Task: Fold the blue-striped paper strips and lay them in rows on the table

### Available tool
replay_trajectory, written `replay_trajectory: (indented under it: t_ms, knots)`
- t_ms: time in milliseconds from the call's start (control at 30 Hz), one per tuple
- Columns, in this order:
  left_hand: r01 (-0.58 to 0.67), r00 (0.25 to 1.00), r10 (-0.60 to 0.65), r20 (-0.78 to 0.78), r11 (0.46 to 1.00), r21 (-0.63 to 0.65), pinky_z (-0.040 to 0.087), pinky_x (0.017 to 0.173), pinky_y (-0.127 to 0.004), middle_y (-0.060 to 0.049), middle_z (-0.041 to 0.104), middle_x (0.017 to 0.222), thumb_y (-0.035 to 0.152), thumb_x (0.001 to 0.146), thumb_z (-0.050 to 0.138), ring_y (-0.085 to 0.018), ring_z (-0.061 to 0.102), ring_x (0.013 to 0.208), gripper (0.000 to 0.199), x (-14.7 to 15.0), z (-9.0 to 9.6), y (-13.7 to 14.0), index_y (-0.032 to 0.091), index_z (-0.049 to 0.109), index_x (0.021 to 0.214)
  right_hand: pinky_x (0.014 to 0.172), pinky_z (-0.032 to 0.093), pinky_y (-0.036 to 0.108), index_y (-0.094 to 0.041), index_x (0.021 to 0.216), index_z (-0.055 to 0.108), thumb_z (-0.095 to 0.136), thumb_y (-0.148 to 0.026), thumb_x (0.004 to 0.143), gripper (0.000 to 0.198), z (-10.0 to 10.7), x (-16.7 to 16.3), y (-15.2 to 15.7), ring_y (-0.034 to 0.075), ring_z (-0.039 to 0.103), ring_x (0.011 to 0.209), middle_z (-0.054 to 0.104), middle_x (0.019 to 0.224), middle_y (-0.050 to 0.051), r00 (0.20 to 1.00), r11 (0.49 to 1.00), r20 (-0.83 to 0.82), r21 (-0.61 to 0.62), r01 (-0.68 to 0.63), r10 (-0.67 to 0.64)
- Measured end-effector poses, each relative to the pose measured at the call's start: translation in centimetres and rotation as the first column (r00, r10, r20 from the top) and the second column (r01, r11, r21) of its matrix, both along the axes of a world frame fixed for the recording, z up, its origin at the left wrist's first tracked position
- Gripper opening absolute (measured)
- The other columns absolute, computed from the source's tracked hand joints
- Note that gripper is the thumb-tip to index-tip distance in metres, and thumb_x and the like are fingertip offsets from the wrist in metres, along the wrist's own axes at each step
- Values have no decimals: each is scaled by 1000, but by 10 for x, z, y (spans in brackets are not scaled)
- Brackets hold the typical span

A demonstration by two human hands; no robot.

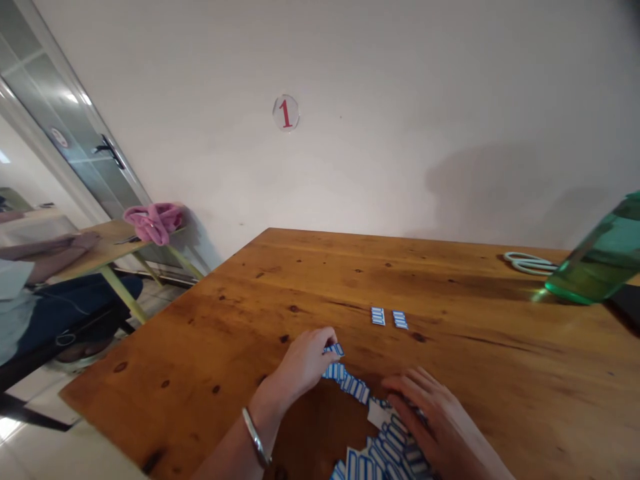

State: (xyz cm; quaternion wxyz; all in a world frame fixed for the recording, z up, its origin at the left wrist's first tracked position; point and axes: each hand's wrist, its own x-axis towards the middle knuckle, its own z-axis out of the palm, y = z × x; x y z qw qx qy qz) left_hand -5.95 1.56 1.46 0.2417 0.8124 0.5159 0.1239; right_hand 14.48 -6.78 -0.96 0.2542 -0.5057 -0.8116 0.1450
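A small blue-and-white striped card is pinched between the thumb and fingers of my left hand, which has a silver bangle at the wrist. Just below it, a short row of the same striped cards leads toward a loose heap of cards at the bottom of the view. My right hand lies over the heap's right side with its fingers stretched out, covering part of it. Farther up the table sit two small groups of the striped pieces, a left one and a right one, side by side and apart.
The wooden table meets a white wall. At its right stands a green bottle beside a coiled white cable. On the left, another person's arms rest at a second table with a pink cloth.
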Motion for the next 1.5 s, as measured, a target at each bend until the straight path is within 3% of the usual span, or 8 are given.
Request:
replay_trajectory:
  t_ms: [400,633,767,833,933,1033,1300,1500]
  knots:
    - [-17,974,34,224,997,-77,40,58,-22,-1,63,66,20,80,35,-13,58,63,23,3,-2,3,18,53,67,71,50,32,-22,94,59,38,-22,89,21,-8,4,4,19,60,80,65,86,5,990,996,-123,46,80,-74]
    - [-18,991,26,134,998,-62,41,62,-24,-1,64,68,23,81,36,-14,58,65,24,-1,-2,5,18,59,73,74,49,35,-21,92,60,40,-21,87,22,-9,6,7,20,60,79,65,84,6,985,989,-130,77,126,-116]
    - [-54,998,52,28,993,103,39,78,-29,-5,62,89,20,74,49,-19,55,86,15,-5,10,0,18,61,84,72,49,34,-20,92,60,39,-20,87,22,-9,7,7,19,60,79,65,84,6,984,989,-126,68,133,-124]
    - [2,999,-7,32,989,148,37,81,-28,-4,59,95,19,73,52,-18,52,91,19,-6,17,-4,18,59,90,71,49,34,-20,90,61,39,-20,87,22,-9,8,8,19,60,77,65,82,5,983,988,-133,76,136,-125]
    - [203,979,-204,-6,973,107,37,79,-26,-1,57,90,17,74,53,-17,50,90,17,-7,21,-10,21,58,89,69,49,32,-19,90,61,40,-20,87,22,-9,9,10,19,60,76,65,81,5,978,984,-159,99,149,-132]
    - [292,954,-282,-105,953,87,36,76,-26,-1,54,89,16,73,54,-17,48,89,15,-7,16,-13,22,56,87,67,50,31,-19,88,62,41,-21,86,21,-10,10,11,18,60,74,65,80,5,972,979,-179,113,173,-151]
    - [256,954,-252,-164,967,4,36,71,-26,0,53,85,15,72,51,-17,48,83,11,-6,11,-14,21,47,81,64,49,31,-21,87,61,40,-21,85,21,-7,8,11,19,60,71,65,76,5,962,973,-213,117,198,-170]
    - [219,960,-223,-167,975,-41,38,73,-27,-1,59,88,16,72,50,-18,52,84,13,-5,13,-14,22,52,83,61,49,30,-21,84,61,39,-20,85,22,-5,8,10,18,59,68,64,73,4,966,977,-203,109,183,-159]
